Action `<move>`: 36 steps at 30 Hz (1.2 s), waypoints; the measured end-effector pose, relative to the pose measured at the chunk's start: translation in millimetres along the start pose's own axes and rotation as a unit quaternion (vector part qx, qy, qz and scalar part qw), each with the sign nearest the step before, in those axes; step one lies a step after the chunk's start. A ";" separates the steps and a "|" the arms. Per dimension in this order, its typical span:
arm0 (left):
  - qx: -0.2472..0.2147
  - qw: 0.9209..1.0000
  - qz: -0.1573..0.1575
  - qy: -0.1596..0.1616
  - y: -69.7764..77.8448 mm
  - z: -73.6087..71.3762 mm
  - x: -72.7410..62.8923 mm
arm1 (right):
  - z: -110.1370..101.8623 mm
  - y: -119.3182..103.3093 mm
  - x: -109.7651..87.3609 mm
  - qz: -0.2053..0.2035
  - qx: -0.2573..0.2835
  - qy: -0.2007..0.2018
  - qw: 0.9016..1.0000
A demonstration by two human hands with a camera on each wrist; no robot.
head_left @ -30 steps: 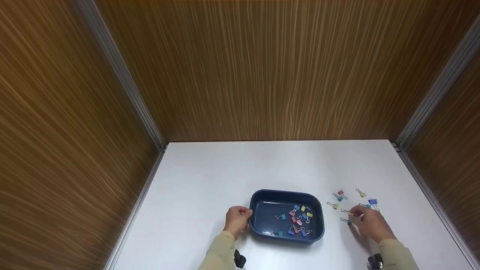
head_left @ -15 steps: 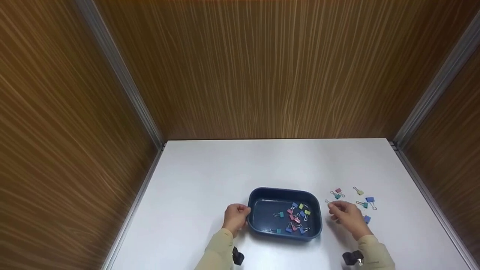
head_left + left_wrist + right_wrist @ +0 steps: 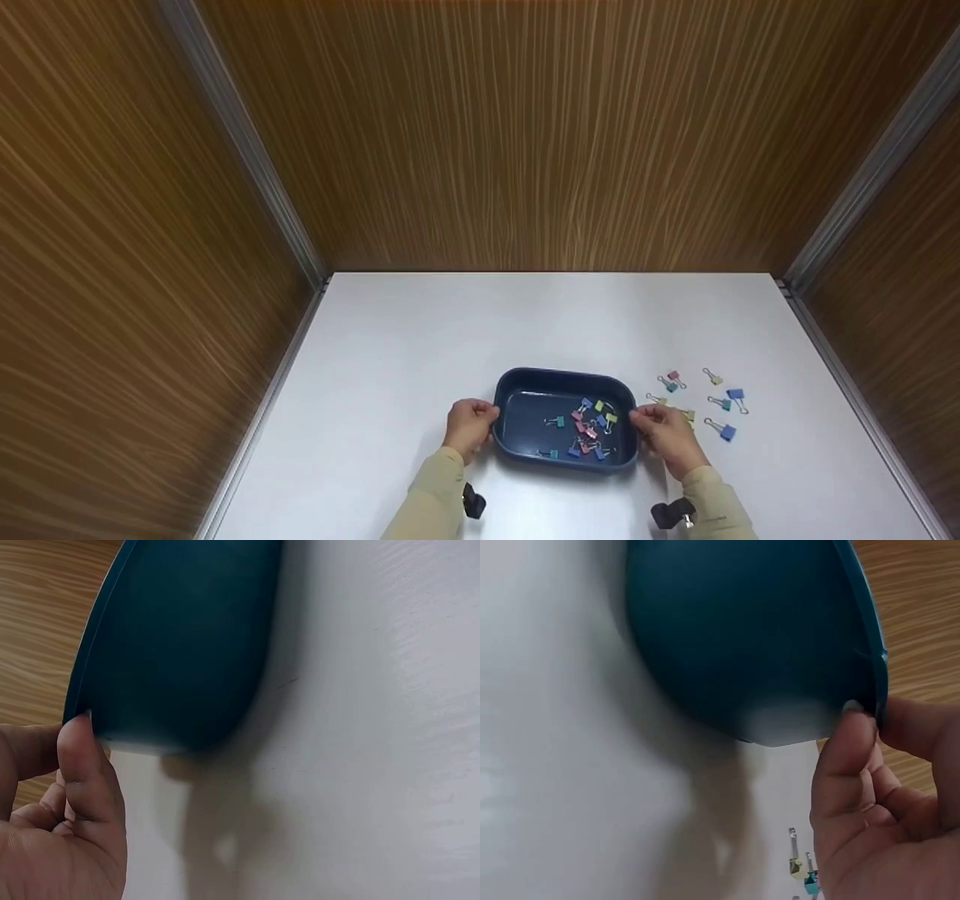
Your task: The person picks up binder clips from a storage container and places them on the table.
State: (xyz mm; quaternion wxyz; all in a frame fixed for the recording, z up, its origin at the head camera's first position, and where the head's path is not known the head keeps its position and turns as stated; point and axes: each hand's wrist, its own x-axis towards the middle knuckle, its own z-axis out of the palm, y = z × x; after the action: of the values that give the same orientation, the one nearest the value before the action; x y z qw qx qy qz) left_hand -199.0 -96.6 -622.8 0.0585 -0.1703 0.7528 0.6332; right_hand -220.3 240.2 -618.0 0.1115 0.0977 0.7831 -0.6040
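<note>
A dark blue rectangular tray sits on the white table with several coloured binder clips in it, mostly toward its right half. My left hand pinches the rim at the tray's left end. At the opposite end, my right hand pinches the right rim. Both wrist views show thumb and fingers closed over the edge of the tray wall. Beyond the right hand, several loose binder clips lie on the table, among them a blue clip and a pink clip. A yellow clip is partly hidden by that hand.
The white tabletop is bounded by a wood-grain back panel and side panels with grey metal strips along the corners. In the right wrist view, a yellow clip lies near the hand.
My right hand has left the loose clips, moved left and taken hold of the tray's right rim. My left hand keeps its hold on the left rim.
</note>
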 end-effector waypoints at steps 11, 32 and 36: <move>-0.005 1.000 -0.001 0.005 -5.1 -3.8 0.9 | 11.4 0.8 3.2 -0.013 -0.011 0.021 1.000; 0.078 0.995 0.059 0.021 -2.1 -9.4 -9.8 | 15.2 -5.2 -2.3 -0.016 -0.050 0.022 0.998; 0.159 0.976 0.137 0.062 1.3 -7.5 -11.5 | 13.2 -3.8 -3.7 -0.015 -0.049 0.017 0.999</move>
State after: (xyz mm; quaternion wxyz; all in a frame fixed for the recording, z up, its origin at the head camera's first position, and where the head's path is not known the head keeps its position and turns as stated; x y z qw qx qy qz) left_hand -187.8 -101.7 -616.6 -0.0494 -0.0927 0.8624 0.4952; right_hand -217.1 226.4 -616.7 0.0932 0.0907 0.8148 -0.5650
